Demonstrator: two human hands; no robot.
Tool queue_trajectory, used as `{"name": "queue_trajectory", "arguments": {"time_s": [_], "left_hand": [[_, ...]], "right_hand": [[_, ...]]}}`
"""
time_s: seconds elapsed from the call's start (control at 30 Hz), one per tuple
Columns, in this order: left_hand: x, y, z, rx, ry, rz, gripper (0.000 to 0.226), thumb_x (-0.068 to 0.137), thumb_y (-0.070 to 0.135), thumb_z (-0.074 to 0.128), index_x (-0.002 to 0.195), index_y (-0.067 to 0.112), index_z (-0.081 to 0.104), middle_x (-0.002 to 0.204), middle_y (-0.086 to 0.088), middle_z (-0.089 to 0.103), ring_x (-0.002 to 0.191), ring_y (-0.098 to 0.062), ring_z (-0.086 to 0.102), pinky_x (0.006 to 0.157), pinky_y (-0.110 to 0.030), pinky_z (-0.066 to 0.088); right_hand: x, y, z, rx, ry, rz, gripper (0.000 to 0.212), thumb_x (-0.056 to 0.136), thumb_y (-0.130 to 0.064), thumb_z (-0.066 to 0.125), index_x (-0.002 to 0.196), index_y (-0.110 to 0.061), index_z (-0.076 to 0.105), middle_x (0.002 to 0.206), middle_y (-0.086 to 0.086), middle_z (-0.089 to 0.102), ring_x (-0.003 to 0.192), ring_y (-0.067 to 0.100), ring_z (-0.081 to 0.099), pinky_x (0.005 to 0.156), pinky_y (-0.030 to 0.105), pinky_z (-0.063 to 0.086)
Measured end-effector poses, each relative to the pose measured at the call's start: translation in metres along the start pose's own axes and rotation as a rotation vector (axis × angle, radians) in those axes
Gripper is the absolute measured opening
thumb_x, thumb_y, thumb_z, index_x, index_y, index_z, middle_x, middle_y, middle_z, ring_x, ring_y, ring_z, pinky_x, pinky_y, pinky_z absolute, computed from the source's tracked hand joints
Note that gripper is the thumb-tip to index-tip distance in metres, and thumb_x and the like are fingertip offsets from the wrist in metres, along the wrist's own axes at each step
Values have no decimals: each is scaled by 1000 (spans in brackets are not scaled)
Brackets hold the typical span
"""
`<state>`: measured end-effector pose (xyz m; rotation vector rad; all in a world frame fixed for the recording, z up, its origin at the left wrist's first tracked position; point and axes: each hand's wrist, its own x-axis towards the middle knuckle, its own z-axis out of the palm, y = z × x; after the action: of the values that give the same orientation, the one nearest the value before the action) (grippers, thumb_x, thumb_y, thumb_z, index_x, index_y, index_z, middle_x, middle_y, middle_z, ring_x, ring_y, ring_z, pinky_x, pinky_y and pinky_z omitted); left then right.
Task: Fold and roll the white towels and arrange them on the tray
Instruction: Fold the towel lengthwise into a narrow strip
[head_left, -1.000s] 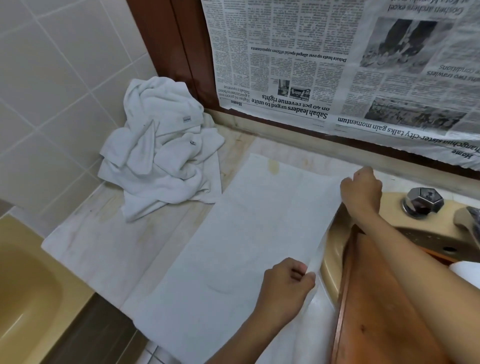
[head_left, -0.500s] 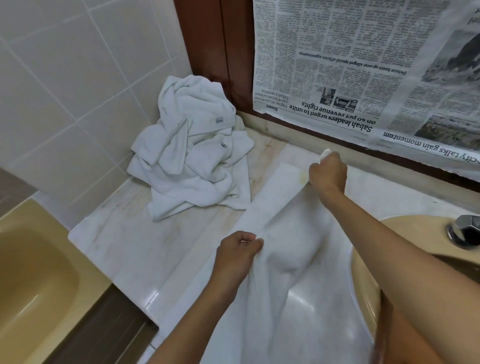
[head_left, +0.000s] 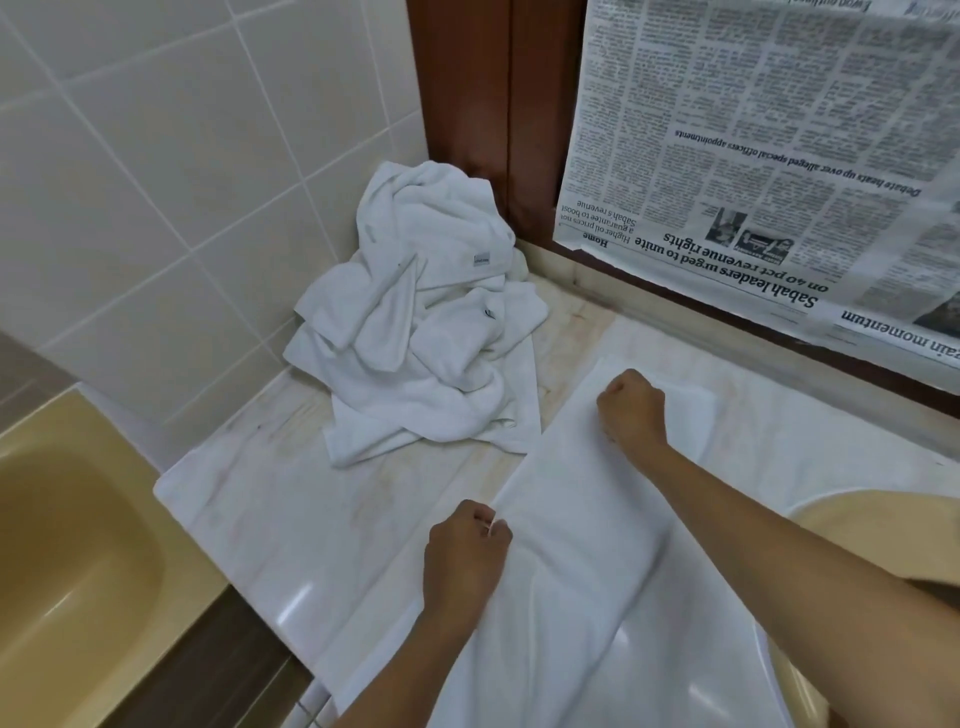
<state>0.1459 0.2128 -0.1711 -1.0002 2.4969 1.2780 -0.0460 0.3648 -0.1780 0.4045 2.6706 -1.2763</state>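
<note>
Towel (head_left: 587, 540) held by left hand (head_left: 464, 552) and right hand (head_left: 631, 411) runs offscreen.

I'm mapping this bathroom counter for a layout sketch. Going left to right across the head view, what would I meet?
Beige tub → heap of crumpled white towels → right hand → beige sink rim. Left out, since they overlap others: left hand, flat towel.

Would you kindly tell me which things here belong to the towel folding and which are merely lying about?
Job: flat towel, gripped by left hand and right hand; towel heap.
Lying about: newspaper, basin, bathtub.
</note>
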Motion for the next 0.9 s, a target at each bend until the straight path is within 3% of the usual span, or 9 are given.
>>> {"name": "queue_trajectory", "arguments": {"time_s": [0.13,0.23,0.37,0.47,0.63,0.73,0.9], "left_hand": [[14,23,8,36,-33,64,29,89,35,63,114,22,65,106,9,67,96,-9,62,79,-20,44],[33,48,19,44,-115,91,40,89,39,63,124,21,63,121,5,65,110,-11,60,88,-22,45],[55,78,37,107,-129,123,40,90,40,61,125,20,63,120,3,66,111,-15,61,89,-24,46],[65,87,46,181,-78,132,27,94,38,55,110,19,66,106,-1,68,101,-22,63,86,-31,50],[70,81,51,164,-33,149,18,97,35,49,97,17,55,91,-4,65,87,-25,62,78,-36,49],[74,81,50,115,-18,122,17,96,31,51,94,15,55,88,-5,64,85,-25,62,77,-37,50],[77,86,48,128,-17,107,16,92,27,54,96,12,57,89,-6,65,89,-26,62,80,-36,50]], "right_hand": [[26,12,-30,-479,125,-227,29,91,-16,57,119,-9,57,123,13,53,115,31,43,88,41,40],[48,14,-44,-698,70,-224,43,91,-36,61,127,-14,52,127,9,50,119,30,39,91,42,33],[69,13,-51,-615,-102,-197,29,90,-37,64,99,-10,58,103,8,63,98,29,55,79,37,35],[77,18,-53,-427,-208,-178,25,94,-30,61,78,-12,52,91,12,61,78,27,54,63,32,37],[80,21,-50,-494,-231,-239,25,104,-29,40,91,-9,45,81,5,52,80,29,50,63,34,34],[81,20,-46,-549,-228,-238,30,104,-30,35,87,-8,44,73,1,47,79,29,49,61,35,33],[79,19,-34,-657,-181,-237,21,103,-29,37,90,-13,41,85,2,49,84,26,46,66,32,34]]}}
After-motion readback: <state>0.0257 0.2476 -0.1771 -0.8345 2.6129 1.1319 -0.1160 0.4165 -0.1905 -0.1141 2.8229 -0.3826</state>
